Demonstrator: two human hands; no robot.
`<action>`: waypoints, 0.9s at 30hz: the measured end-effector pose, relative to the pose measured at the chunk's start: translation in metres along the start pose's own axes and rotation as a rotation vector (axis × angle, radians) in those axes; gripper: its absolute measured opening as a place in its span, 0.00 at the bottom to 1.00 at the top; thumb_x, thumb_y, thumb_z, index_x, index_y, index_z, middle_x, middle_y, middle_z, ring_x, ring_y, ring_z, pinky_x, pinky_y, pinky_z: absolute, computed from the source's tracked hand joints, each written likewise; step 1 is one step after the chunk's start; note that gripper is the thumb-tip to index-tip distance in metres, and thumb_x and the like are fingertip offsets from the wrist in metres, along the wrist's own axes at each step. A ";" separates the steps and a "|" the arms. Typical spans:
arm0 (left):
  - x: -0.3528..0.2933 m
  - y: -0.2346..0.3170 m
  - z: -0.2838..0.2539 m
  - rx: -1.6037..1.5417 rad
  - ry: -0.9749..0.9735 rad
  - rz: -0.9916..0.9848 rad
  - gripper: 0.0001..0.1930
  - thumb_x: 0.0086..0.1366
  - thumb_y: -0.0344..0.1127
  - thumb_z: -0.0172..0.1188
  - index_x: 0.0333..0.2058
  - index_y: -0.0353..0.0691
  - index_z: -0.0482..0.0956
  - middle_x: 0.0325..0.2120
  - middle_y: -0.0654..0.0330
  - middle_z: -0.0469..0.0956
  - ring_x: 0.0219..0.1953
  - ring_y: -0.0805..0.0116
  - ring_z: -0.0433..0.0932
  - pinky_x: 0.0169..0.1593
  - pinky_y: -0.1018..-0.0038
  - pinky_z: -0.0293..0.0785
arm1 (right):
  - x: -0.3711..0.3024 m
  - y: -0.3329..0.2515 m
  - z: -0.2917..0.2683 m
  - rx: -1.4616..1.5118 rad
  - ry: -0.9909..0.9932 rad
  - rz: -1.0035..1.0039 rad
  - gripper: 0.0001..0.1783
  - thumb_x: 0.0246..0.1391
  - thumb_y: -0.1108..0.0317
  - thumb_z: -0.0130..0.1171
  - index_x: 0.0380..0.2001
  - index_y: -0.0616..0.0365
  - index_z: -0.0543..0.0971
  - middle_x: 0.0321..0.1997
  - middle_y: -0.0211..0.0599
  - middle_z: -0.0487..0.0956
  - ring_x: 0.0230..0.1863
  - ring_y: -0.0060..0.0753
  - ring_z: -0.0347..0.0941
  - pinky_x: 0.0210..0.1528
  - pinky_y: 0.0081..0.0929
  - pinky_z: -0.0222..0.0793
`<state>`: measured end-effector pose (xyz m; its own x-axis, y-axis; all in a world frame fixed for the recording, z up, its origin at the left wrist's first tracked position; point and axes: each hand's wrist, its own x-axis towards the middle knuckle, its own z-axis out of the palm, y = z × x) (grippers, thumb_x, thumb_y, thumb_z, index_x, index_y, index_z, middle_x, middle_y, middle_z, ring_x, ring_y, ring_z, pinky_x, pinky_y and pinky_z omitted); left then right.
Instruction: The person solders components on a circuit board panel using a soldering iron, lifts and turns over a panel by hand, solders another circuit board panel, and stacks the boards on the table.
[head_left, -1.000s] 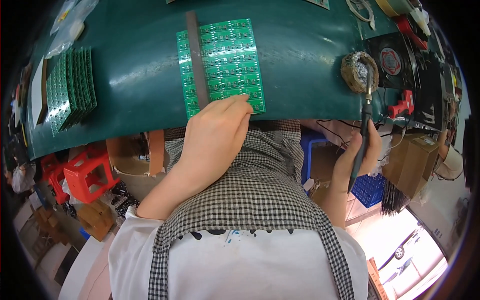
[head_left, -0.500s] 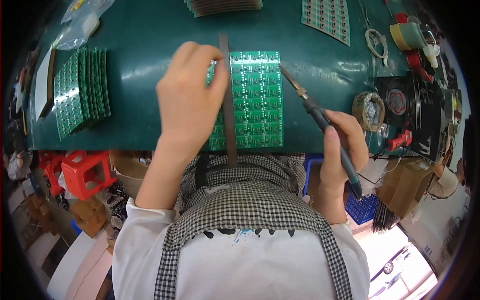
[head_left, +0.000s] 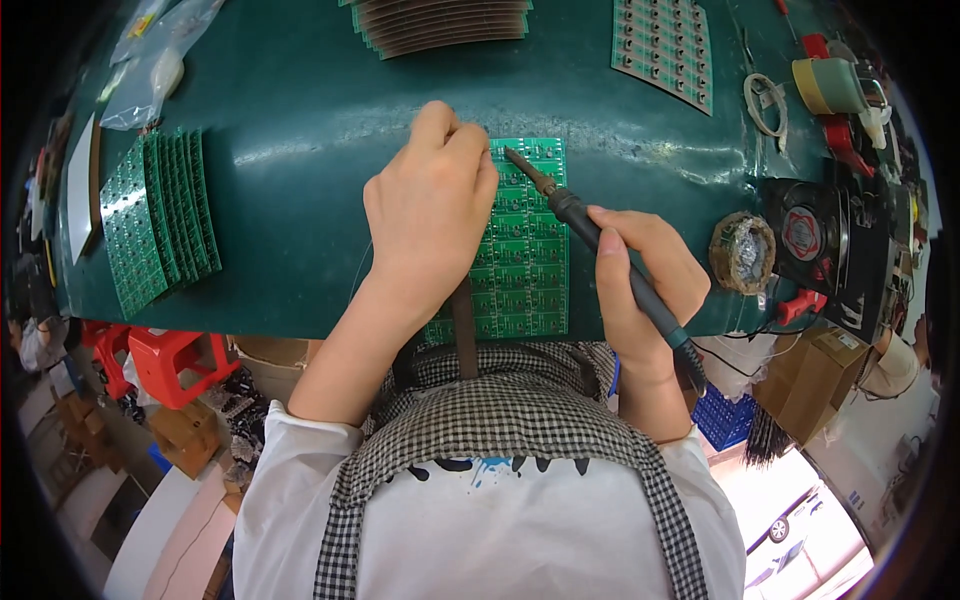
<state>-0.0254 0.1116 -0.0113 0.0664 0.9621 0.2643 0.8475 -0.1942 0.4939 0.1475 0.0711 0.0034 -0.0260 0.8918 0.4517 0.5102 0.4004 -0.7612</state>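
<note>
Two hands are held at one green circuit-board panel (head_left: 525, 240), which is laid on the green table (head_left: 290, 200) by its near edge, just in front of a checked apron (head_left: 500, 410). A dark strip (head_left: 464, 330) is laid lengthwise over the panel, and its near end is extended past the table edge to the apron. The panel's far left part is covered by the left hand (head_left: 428, 205), whose fingers are curled closely together; their tips are hidden, so whether anything is pinched there cannot be told.

A soldering iron (head_left: 577, 210) is gripped like a pen in the right hand (head_left: 667, 260), its dark handle held firmly between thumb and fingers. Its tip is aimed at the far end of the panel, near the left hand; whether the surface is touched cannot be made out.

More green boards are stacked in a leaning row (head_left: 160, 220) at the left, and another stack (head_left: 440, 28) is placed at the far side. A single panel with round parts (head_left: 662, 52) is set at the far right. Nearer, a round pot (head_left: 743, 253) with silvery contents is seen beside a black fan (head_left: 805, 230).
</note>
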 end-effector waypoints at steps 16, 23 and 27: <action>0.001 0.003 0.003 0.092 -0.053 -0.024 0.03 0.55 0.30 0.60 0.28 0.39 0.78 0.30 0.63 0.73 0.26 0.60 0.77 0.29 0.66 0.71 | -0.001 0.001 0.003 -0.010 -0.016 -0.013 0.07 0.42 0.82 0.59 0.29 0.65 0.80 0.25 0.43 0.79 0.24 0.36 0.77 0.28 0.24 0.72; 0.001 0.002 0.004 0.099 -0.028 0.003 0.02 0.55 0.30 0.60 0.28 0.40 0.78 0.30 0.63 0.73 0.26 0.59 0.77 0.29 0.66 0.71 | -0.002 -0.003 0.002 0.012 -0.048 0.051 0.07 0.46 0.82 0.56 0.31 0.67 0.79 0.29 0.43 0.80 0.28 0.33 0.77 0.33 0.24 0.71; 0.001 0.004 0.002 0.124 0.005 0.053 0.05 0.54 0.30 0.59 0.23 0.39 0.73 0.26 0.60 0.70 0.26 0.62 0.77 0.26 0.67 0.73 | -0.003 -0.002 0.001 0.013 -0.047 0.052 0.07 0.46 0.82 0.56 0.31 0.67 0.79 0.29 0.43 0.81 0.28 0.33 0.77 0.33 0.24 0.71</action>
<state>-0.0210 0.1121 -0.0103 0.1104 0.9500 0.2922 0.9016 -0.2195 0.3729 0.1452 0.0676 0.0031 -0.0405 0.9204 0.3888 0.5008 0.3554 -0.7892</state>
